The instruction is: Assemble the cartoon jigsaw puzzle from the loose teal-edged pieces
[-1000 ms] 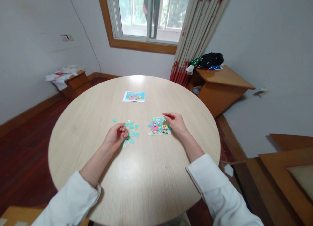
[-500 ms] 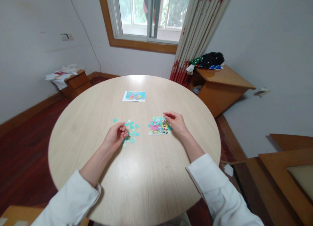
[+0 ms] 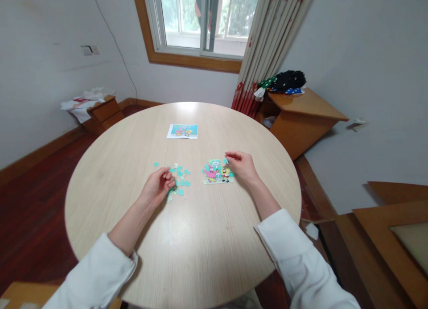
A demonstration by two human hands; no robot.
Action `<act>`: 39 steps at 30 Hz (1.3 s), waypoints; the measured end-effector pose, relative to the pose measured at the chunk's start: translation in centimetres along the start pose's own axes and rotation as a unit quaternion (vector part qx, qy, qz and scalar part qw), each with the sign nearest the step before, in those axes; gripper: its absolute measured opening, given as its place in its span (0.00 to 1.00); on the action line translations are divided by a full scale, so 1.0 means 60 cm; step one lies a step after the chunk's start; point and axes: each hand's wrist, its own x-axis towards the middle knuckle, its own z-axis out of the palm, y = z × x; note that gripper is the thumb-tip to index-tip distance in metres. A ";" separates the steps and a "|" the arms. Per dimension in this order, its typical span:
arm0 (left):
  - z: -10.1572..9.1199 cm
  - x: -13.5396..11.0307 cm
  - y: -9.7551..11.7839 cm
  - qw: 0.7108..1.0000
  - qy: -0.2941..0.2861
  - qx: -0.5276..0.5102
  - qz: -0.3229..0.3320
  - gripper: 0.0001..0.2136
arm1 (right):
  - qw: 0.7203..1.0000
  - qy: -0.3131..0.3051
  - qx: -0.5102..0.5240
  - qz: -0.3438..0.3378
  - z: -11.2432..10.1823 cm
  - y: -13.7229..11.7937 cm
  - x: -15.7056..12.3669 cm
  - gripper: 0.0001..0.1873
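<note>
A partly joined jigsaw puzzle (image 3: 219,177) lies flat on the table, with pink and yellow cartoon figures on a teal ground. My right hand (image 3: 243,167) hovers at its upper right corner, fingertips close together above a teal piece (image 3: 226,161); whether they grip that piece is hard to see. Left of the puzzle, loose teal puzzle pieces (image 3: 181,183) are scattered. My left hand (image 3: 158,184) rests at their left side with fingers curled in, covering some of them. What those fingers hold, if anything, is hidden.
A printed reference picture (image 3: 182,131) lies farther back on the round wooden table (image 3: 187,237). One stray puzzle piece (image 3: 156,164) sits beyond my left hand. A wooden cabinet (image 3: 304,106) with cloths on top stands behind to the right, beside a curtain (image 3: 259,46).
My right hand has lifted slightly and shifted a little to the right from the puzzle's upper corner. The left hand and the loose pieces stay as they were.
</note>
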 end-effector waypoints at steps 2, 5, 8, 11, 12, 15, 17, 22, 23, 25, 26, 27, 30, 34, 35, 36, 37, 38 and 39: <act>0.002 -0.002 0.000 1.000 0.003 -0.001 -0.001 0.16 | 1.000 0.014 -0.003 -0.003 -0.009 0.004 0.005 0.16; 0.004 -0.002 0.000 1.000 0.005 -0.002 0.001 0.17 | 0.999 0.035 -0.018 -0.009 -0.022 0.014 0.016 0.15; 0.005 -0.002 -0.001 1.000 0.004 -0.003 0.001 0.17 | 0.997 0.051 -0.063 -0.018 -0.028 0.028 0.026 0.11; 0.004 -0.001 -0.002 1.000 0.003 -0.004 -0.001 0.17 | 0.989 0.054 -0.132 -0.035 -0.025 0.040 0.032 0.09; 0.004 -0.001 -0.002 1.000 0.003 -0.003 -0.002 0.17 | 0.986 0.054 -0.151 -0.042 -0.024 0.044 0.033 0.08; 0.004 -0.002 -0.001 1.000 0.002 -0.004 -0.003 0.17 | 0.979 0.053 -0.187 -0.064 -0.018 0.051 0.034 0.08; 0.006 -0.003 0.000 1.000 0.001 -0.005 -0.003 0.18 | 0.976 0.053 -0.195 -0.077 -0.016 0.054 0.033 0.09; 0.008 -0.005 0.000 1.000 0.008 -0.003 -0.004 0.18 | 0.970 0.054 -0.213 -0.107 -0.014 0.056 0.031 0.09; 0.009 -0.005 0.000 1.000 0.008 -0.003 -0.003 0.18 | 0.969 0.054 -0.216 -0.110 -0.014 0.056 0.031 0.09; 0.008 -0.004 0.000 1.000 0.008 -0.003 -0.002 0.17 | 0.967 0.053 -0.222 -0.114 -0.013 0.056 0.031 0.08; 0.008 -0.004 0.000 1.000 0.009 -0.002 -0.002 0.17 | 0.966 0.052 -0.224 -0.115 -0.013 0.056 0.031 0.08; 0.008 -0.004 0.000 1.000 0.009 -0.001 -0.002 0.17 | 0.966 0.052 -0.226 -0.116 -0.012 0.056 0.031 0.08; 0.008 -0.004 0.000 1.000 0.007 0.001 -0.001 0.17 | 0.964 0.048 -0.231 -0.120 -0.011 0.054 0.030 0.08; 0.009 -0.005 0.001 1.000 0.005 0.003 -0.002 0.17 | 0.961 0.046 -0.244 -0.123 -0.010 0.049 0.029 0.07; 0.010 -0.006 0.001 1.000 0.006 0.004 -0.002 0.17 | 0.960 0.045 -0.249 -0.121 -0.010 0.047 0.028 0.07; 0.010 -0.006 0.001 1.000 0.006 0.005 -0.002 0.17 | 0.959 0.043 -0.254 -0.120 -0.009 0.046 0.028 0.07; 0.010 -0.006 0.001 1.000 0.007 0.005 -0.003 0.16 | 0.958 0.041 -0.258 -0.118 -0.009 0.044 0.028 0.07; 0.010 -0.006 0.001 1.000 0.007 0.006 -0.002 0.16 | 0.957 0.040 -0.262 -0.117 -0.009 0.044 0.028 0.07; 0.009 -0.005 0.000 1.000 0.006 0.006 -0.001 0.16 | 0.957 0.039 -0.264 -0.116 -0.008 0.043 0.028 0.07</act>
